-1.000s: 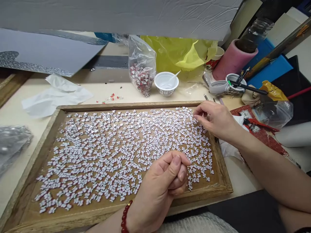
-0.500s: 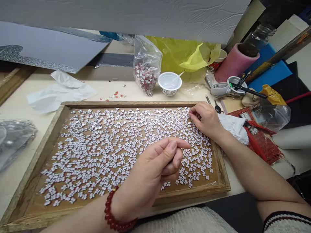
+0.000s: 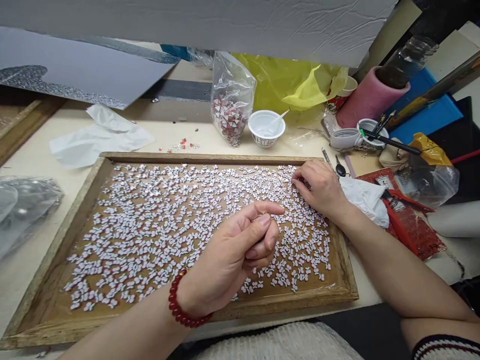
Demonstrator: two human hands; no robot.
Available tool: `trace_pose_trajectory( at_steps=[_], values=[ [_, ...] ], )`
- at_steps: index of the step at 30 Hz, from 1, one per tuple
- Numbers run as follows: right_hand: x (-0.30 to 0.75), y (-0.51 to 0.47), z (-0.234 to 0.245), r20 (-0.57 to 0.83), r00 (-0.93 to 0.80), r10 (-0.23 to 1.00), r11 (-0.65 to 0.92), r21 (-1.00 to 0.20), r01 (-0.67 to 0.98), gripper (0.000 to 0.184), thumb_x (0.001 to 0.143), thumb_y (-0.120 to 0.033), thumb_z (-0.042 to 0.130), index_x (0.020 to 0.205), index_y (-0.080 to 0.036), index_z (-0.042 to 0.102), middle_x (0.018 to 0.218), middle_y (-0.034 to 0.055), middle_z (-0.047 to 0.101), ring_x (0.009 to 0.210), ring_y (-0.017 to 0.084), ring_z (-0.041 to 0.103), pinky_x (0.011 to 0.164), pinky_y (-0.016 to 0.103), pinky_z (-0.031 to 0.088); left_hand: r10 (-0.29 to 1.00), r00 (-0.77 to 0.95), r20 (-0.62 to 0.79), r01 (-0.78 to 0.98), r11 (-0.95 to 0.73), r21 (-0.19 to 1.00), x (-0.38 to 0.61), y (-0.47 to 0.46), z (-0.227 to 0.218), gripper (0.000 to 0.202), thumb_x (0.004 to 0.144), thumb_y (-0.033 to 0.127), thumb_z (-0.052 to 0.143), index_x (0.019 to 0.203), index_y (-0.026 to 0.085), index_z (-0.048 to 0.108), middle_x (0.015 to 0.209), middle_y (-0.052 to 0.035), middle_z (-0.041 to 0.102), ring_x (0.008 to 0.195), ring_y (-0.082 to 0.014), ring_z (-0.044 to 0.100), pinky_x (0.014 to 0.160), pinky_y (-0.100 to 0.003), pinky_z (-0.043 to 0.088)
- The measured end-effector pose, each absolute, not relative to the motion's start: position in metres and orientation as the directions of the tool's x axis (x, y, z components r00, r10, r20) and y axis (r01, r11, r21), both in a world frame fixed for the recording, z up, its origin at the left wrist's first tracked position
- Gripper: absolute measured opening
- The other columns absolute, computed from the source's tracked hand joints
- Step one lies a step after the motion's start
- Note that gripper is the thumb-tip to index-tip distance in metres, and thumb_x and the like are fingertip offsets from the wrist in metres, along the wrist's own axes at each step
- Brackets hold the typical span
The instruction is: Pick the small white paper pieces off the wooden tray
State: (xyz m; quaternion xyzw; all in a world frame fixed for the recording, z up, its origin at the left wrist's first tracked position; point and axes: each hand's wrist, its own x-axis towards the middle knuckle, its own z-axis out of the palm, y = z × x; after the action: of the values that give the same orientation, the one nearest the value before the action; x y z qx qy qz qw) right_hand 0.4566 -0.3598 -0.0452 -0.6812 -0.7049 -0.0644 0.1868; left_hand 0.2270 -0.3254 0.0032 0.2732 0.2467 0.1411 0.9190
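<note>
Also, bowl [image 3: 265, 137] & bag [image 3: 230, 112] behind tray [image 3: 198, 159], L hand [image 3: 234, 250], grip together, part-blocking pcs [image 3: 157, 225], R hand [image 3: 320, 186] grip unclear.

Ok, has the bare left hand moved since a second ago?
Yes: the left hand shifted forward, away from the near rim of the brown rectangular wooden tray.

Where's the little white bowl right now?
In the head view, the white bowl sits just beyond the far edge of the wooden tray, a bit right of the picture's middle, with the clear bag close by on its left.
</note>
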Motion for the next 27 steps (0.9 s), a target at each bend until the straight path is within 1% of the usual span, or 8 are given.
trace_pose_trajectory(
  at_steps=[3,8,13,16,18,21,24,27],
  values=[
    [0.456,-0.36,-0.045,0.347,-0.005,0.938,0.064,-0.159,0.985,0.013,0.089,-0.02,0.05,0.079,-0.02,0.058,0.082,0.006,0.065,0.084,0.023,0.056,0.076,0.036,0.038,0.412,0.824,-0.389,-0.131,0.807,0.576,0.226,-0.327,0.006,0.011,0.092,0.021,0.053,0.097,0.016,0.061,0.062,0.004,0.048,0.048,-0.0053,0.02,0.042,-0.015,0.021],
    [0.457,-0.36,-0.046,0.34,-0.001,0.94,0.063,-0.171,0.983,0.013,0.089,-0.02,0.051,0.079,-0.02,0.06,0.083,0.0064,0.066,0.085,0.023,0.056,0.077,0.037,0.038,0.407,0.811,-0.42,-0.112,0.813,0.571,0.227,-0.327,0.004,0.011,0.091,0.024,0.056,0.085,0.016,0.059,0.056,0.0053,0.047,0.046,-0.0052,0.017,0.041,-0.014,0.019],
    [0.461,-0.362,-0.047,0.366,0.008,0.931,0.069,-0.196,0.978,0.008,0.087,-0.023,0.058,0.082,-0.019,0.062,0.085,0.0066,0.067,0.087,0.024,0.057,0.079,0.038,0.041,0.388,0.799,-0.459,-0.073,0.821,0.566,0.227,-0.327,-0.002,0.02,0.091,0.031,0.056,0.077,0.016,0.059,0.049,0.0081,0.038,0.045,-0.0055,0.014,0.039,-0.014,0.014],
    [0.457,-0.366,-0.039,0.433,0.036,0.901,0.083,-0.252,0.964,0.007,0.087,-0.024,0.058,0.085,-0.019,0.062,0.085,0.007,0.068,0.086,0.022,0.059,0.079,0.038,0.043,0.388,0.802,-0.454,-0.069,0.816,0.574,0.228,-0.328,-0.004,0.023,0.089,0.034,0.058,0.074,0.016,0.06,0.046,0.009,0.033,0.044,-0.0058,0.015,0.039,-0.015,0.015],
    [0.448,-0.37,-0.029,0.501,0.032,0.865,0.146,-0.312,0.939,0.006,0.088,-0.024,0.057,0.086,-0.02,0.061,0.082,0.0058,0.068,0.081,0.02,0.059,0.076,0.037,0.045,0.4,0.795,-0.457,-0.074,0.811,0.58,0.228,-0.328,-0.006,0.025,0.088,0.035,0.06,0.072,0.016,0.06,0.044,0.0095,0.031,0.043,-0.0059,0.015,0.039,-0.016,0.016],
    [0.428,-0.38,-0.014,0.583,-0.096,0.807,0.364,-0.362,0.858,0.001,0.086,-0.02,0.059,0.086,-0.021,0.059,0.075,0.0025,0.066,0.072,0.016,0.058,0.069,0.032,0.046,0.426,0.769,-0.476,-0.07,0.797,0.599,0.23,-0.328,-0.007,0.026,0.085,0.037,0.065,0.071,0.016,0.06,0.045,0.0096,0.03,0.043,-0.0056,0.015,0.039,-0.015,0.016],
    [0.409,-0.389,-0.006,0.612,-0.25,0.75,0.53,-0.331,0.781,0.008,0.084,-0.016,0.061,0.09,-0.02,0.058,0.074,0.002,0.065,0.072,0.015,0.057,0.068,0.031,0.047,0.438,0.75,-0.495,-0.06,0.791,0.609,0.231,-0.328,-0.009,0.029,0.079,0.04,0.071,0.069,0.015,0.06,0.048,0.0096,0.03,0.044,-0.0046,0.016,0.04,-0.015,0.016],
    [0.401,-0.395,-0.005,0.627,-0.358,0.692,0.612,-0.247,0.751,0.009,0.083,-0.018,0.063,0.091,-0.019,0.058,0.079,0.0026,0.066,0.076,0.015,0.057,0.07,0.032,0.048,0.467,0.726,-0.505,-0.101,0.798,0.594,0.234,-0.331,-0.01,0.032,0.076,0.041,0.074,0.067,0.014,0.059,0.049,0.0096,0.03,0.045,-0.004,0.016,0.041,-0.014,0.019]
  ],
)
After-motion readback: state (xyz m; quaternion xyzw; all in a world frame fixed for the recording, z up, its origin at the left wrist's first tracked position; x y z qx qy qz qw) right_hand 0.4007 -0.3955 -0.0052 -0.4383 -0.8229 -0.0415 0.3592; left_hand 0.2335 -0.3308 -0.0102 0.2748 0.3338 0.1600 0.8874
